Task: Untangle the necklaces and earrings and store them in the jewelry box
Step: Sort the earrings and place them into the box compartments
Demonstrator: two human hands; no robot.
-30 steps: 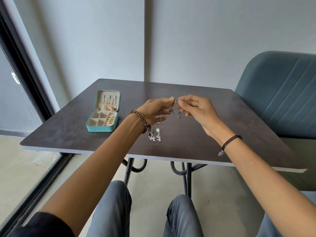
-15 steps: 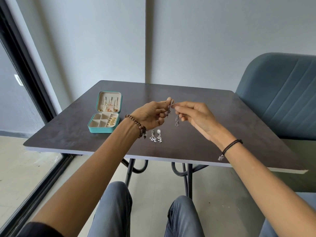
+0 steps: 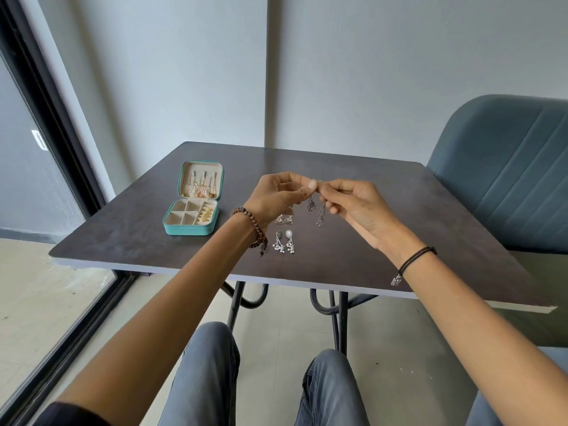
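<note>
Left hand [image 3: 276,196] and right hand [image 3: 358,204] pinch the dark earrings [image 3: 321,215] at top; they hang vertically, tips downward.

Raised left hand [image 3: 276,199], right hand [image 3: 359,207]: fingers [image 3: 311,185] pinching.

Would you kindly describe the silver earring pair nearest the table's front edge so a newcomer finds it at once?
Start at the dark table, with the open teal jewelry box on its left side. Right of the box, nearer the front edge, lies the silver earring pair. Unlike the triangular studs just behind it, each has a round top and dangling beads.
</note>
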